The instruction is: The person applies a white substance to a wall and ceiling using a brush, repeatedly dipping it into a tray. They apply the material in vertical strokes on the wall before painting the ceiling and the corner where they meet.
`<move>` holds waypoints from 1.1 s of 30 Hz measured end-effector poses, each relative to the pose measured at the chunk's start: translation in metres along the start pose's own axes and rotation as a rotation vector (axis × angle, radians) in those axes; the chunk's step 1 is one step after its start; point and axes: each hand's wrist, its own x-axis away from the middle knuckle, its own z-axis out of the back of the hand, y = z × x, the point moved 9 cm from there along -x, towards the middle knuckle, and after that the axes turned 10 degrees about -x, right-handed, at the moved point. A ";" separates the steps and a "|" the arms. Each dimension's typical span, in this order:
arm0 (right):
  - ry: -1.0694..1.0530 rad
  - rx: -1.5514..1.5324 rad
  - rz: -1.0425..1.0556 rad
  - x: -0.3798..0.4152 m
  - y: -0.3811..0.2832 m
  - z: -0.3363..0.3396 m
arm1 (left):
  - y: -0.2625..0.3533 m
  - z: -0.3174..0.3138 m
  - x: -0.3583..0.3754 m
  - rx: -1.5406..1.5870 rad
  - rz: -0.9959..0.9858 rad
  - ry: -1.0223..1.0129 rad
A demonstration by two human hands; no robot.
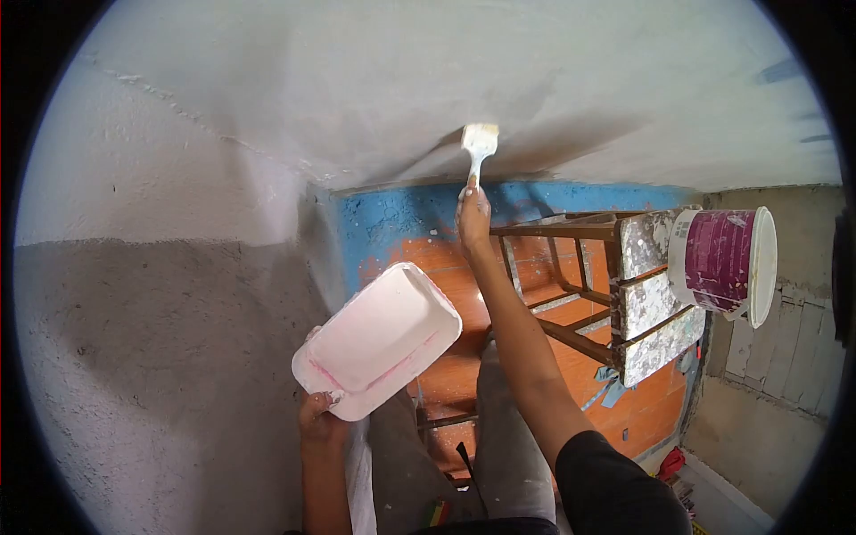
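My right hand [473, 214] is closed round the handle of a paintbrush [480, 143], arm stretched forward. The brush head is coated in white and points at the pale wall [383, 98]; it looks to be against the surface, just above a blue band [392, 209]. Lower down, my left hand [321, 412] grips the near corner of a white paint tray [379, 334]. Pink smears mark the tray's inside, and it is tilted. Part of the left hand's fingers is hidden beneath the tray.
To the right stands a paint-spattered wooden stool [655, 294] with a purple-and-white bucket [722, 263] on its top. A rough grey-and-white wall [169, 330] is close on the left. Orange floor tiles [651, 419] lie below. Red cloth-like material [671, 464] is at lower right.
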 end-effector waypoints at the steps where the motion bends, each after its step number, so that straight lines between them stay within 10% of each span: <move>1: 0.031 0.044 -0.107 0.003 0.015 0.007 | -0.001 0.003 0.000 -0.001 0.007 -0.003; 8: 0.050 0.255 -0.149 0.014 -0.037 -0.009 | 0.000 0.016 0.002 0.004 0.010 -0.015; 18: -0.090 0.134 0.407 0.109 -0.212 -0.081 | 0.009 0.009 -0.003 0.057 0.006 -0.038; 24: -0.082 0.109 0.398 0.023 -0.081 -0.042 | 0.014 0.010 -0.005 0.014 -0.010 -0.035; 33: 0.056 0.278 -0.178 -0.001 0.023 0.009 | 0.004 0.025 0.002 0.039 0.051 0.041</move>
